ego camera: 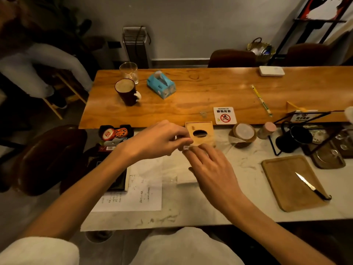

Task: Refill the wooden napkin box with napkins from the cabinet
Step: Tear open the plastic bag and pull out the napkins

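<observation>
The wooden napkin box [207, 137], with an oval slot in its lid, stands on the marble counter just beyond my hands. A white napkin pack [174, 169] in clear wrapping lies flat on the counter in front of it. My left hand [158, 139] pinches a small white tab of the wrapping at the pack's far edge between thumb and forefinger. My right hand [212, 169] rests over the pack's right end with its fingers spread, its fingertips touching the same tab. The pack's right part is hidden under that hand.
Papers [137, 190] lie left of the pack. A wooden tray [282, 188] with a knife [311, 185] sits at the right. A blue tissue pack [161, 85], a mug [127, 91], a glass [129, 70] and a no-smoking sign [224, 115] are on the wooden table [191, 96] beyond. A seated person is at far left.
</observation>
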The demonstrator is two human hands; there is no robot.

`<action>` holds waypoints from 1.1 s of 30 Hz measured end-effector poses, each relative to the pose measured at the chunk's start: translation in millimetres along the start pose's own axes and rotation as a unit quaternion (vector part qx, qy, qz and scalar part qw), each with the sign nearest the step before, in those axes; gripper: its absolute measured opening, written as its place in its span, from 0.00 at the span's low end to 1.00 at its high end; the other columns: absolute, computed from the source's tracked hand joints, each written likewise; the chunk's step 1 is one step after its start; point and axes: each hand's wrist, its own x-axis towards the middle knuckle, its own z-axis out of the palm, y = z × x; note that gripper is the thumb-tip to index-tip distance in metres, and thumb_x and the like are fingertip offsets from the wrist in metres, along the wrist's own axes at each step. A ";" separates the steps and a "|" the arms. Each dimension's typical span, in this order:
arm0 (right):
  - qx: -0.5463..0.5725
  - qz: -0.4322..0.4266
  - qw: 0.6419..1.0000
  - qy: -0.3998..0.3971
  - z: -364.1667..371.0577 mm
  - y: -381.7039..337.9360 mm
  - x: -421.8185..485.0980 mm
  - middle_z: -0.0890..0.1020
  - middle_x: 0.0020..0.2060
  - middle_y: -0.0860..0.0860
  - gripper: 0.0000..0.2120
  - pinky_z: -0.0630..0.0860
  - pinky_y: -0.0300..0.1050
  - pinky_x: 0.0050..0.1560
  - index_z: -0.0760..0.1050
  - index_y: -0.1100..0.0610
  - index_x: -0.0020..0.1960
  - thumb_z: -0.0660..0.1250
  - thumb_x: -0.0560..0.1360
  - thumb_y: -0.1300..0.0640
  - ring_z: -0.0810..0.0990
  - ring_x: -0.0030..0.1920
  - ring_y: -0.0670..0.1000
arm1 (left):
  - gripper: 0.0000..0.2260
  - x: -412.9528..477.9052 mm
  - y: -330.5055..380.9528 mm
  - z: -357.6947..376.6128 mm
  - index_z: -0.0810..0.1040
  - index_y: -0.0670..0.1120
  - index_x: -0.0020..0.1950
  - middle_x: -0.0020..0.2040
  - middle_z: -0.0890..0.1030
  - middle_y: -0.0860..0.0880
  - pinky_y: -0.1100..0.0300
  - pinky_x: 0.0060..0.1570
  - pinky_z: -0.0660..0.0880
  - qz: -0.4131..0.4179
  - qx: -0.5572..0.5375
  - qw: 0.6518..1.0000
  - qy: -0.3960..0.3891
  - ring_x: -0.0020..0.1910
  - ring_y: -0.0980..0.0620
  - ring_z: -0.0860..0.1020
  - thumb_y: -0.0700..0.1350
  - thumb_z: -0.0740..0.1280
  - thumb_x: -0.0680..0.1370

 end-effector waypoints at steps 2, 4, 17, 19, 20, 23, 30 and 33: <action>-0.031 0.020 0.999 -0.008 9.1 4.6 5.2 0.83 0.54 0.54 0.29 0.75 0.50 0.53 0.75 0.56 0.62 0.80 0.64 0.58 0.78 0.57 0.57 | 0.12 -0.5 -2.2 -2.0 0.81 0.48 0.51 0.42 0.82 0.55 0.61 0.35 0.77 -0.004 -0.011 1.000 0.007 0.33 0.58 0.79 0.52 0.61 0.80; -0.050 0.029 0.998 0.027 13.6 7.4 6.5 0.82 0.53 0.56 0.29 0.74 0.50 0.54 0.74 0.57 0.62 0.80 0.64 0.59 0.78 0.57 0.58 | 0.12 -0.9 -4.0 -3.2 0.81 0.47 0.51 0.42 0.82 0.54 0.62 0.35 0.77 -0.004 -0.019 1.000 0.006 0.32 0.57 0.79 0.52 0.62 0.80; -0.016 0.030 0.999 0.032 0.2 3.0 -2.4 0.85 0.40 0.51 0.35 0.70 0.48 0.48 0.70 0.56 0.71 0.78 0.67 0.55 0.81 0.43 0.55 | 0.11 -1.8 -14.4 -4.1 0.79 0.48 0.52 0.41 0.82 0.53 0.58 0.35 0.77 0.009 0.082 0.995 0.052 0.34 0.61 0.78 0.51 0.60 0.82; -0.031 -0.056 0.998 -0.009 -5.7 6.6 -25.0 0.85 0.39 0.49 0.26 0.64 0.50 0.56 0.77 0.53 0.62 0.79 0.65 0.58 0.82 0.46 0.54 | 0.12 -3.5 -17.7 -5.9 0.78 0.47 0.52 0.41 0.82 0.51 0.50 0.36 0.78 0.010 0.152 0.985 0.083 0.37 0.53 0.79 0.52 0.58 0.82; -0.041 -0.096 0.994 -0.039 -8.6 8.9 -37.5 0.85 0.38 0.49 0.21 0.62 0.52 0.60 0.79 0.52 0.56 0.78 0.64 0.60 0.82 0.47 0.54 | 0.13 -4.3 -18.8 -6.2 0.77 0.47 0.51 0.41 0.81 0.51 0.49 0.35 0.77 0.004 0.186 0.978 0.096 0.37 0.49 0.80 0.52 0.57 0.82; -0.045 -0.143 0.984 -0.096 -18.8 14.3 -65.9 0.84 0.40 0.50 0.14 0.59 0.55 0.65 0.81 0.52 0.46 0.77 0.61 0.60 0.82 0.51 0.55 | 0.16 -8.3 -17.9 -3.0 0.76 0.47 0.52 0.40 0.80 0.50 0.52 0.32 0.75 -0.003 0.250 0.961 0.120 0.35 0.47 0.79 0.54 0.52 0.82; -0.060 -0.081 0.968 -0.229 -55.8 12.2 -69.6 0.84 0.36 0.51 0.11 0.61 0.51 0.51 0.83 0.54 0.42 0.78 0.61 0.57 0.81 0.45 0.56 | 0.21 -18.4 1.1 8.2 0.77 0.45 0.54 0.43 0.82 0.49 0.56 0.28 0.71 0.055 0.253 0.961 0.100 0.33 0.49 0.79 0.57 0.50 0.79; -0.018 -0.073 0.954 -0.289 -69.3 7.9 -72.8 0.82 0.53 0.52 0.14 0.68 0.53 0.54 0.80 0.54 0.57 0.61 0.73 0.57 0.76 0.55 0.57 | 0.18 -25.7 15.0 11.3 0.77 0.45 0.50 0.38 0.81 0.49 0.64 0.23 0.55 0.076 0.270 0.953 0.111 0.26 0.51 0.72 0.55 0.53 0.80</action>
